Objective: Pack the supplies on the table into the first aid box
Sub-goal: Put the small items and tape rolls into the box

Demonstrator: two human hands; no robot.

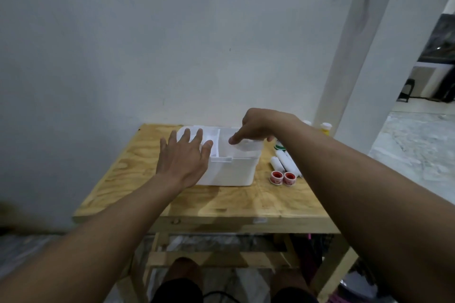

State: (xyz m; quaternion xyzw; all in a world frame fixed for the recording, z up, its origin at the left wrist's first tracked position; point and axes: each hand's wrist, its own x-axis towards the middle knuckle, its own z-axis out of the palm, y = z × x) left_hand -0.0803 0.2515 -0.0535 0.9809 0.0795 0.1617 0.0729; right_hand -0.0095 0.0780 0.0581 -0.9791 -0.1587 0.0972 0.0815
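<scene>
Packing in progress: first aid box open on the surface, my left hand spread flat, released, on its left side, right hand over its right compartment, grasp indiscernible; next, I judge, fetch the tape rolls beside it.

No legible text or labels on the box or supplies.

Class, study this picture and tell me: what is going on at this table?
A person is packing a white first aid box on a wooden table. The left hand is spread over its left side; the right hand reaches over its right compartment. Tape rolls and bandage rolls lie unpacked beside it.
</scene>
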